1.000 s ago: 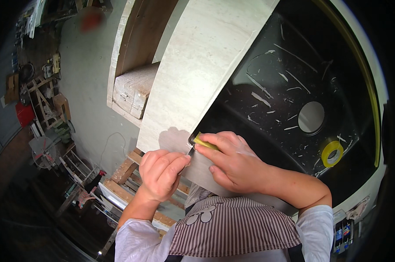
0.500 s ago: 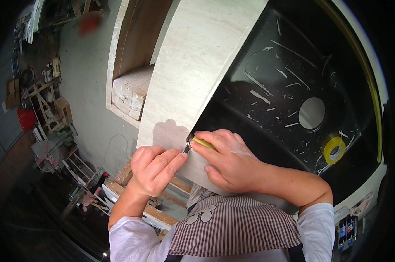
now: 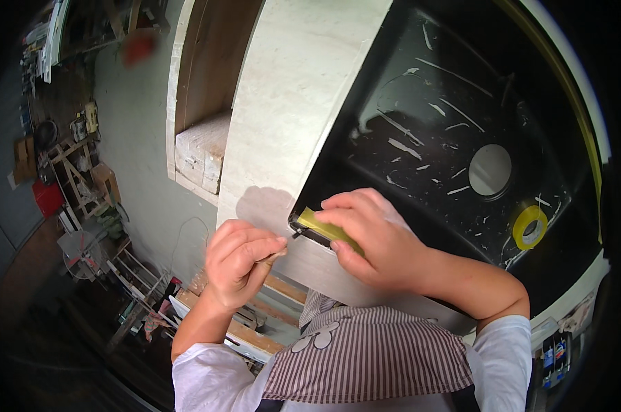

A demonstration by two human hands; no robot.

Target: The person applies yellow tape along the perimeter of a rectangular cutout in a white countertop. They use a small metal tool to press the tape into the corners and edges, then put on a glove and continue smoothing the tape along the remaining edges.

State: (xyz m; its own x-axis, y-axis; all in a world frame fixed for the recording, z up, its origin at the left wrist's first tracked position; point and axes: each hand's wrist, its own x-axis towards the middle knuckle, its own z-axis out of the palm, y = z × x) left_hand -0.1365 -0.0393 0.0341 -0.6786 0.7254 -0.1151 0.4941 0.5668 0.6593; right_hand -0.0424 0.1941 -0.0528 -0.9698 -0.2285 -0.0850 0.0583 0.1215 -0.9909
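Observation:
At the near-left corner of the black sink [image 3: 365,147], my left hand [image 3: 245,264] is closed in a pinch. A small, slim dark piece [image 3: 297,234] sticks out from its fingertips toward the corner; its kind is too small to make out. My right hand [image 3: 386,240] is closed on a strip of yellow tape [image 3: 331,229], thumb below and fingers above. The strip's free end reaches the sink corner beside the dark piece. Pale stone-patterned countertop [image 3: 290,89] borders the sink on its left and near sides.
A yellow tape roll [image 3: 530,227] lies in the sink, right of the round drain hole [image 3: 490,169]. Pale scraps [image 3: 404,148] litter the sink floor. Yellow tape lines the far-right rim. A wooden frame [image 3: 200,154] stands left of the countertop; tools and a red box [image 3: 47,199] lie farther left.
The right hand has moved slightly right and up, away from the left hand, and more of the yellow strip shows. My left fingertips have drawn back a little from the corner.

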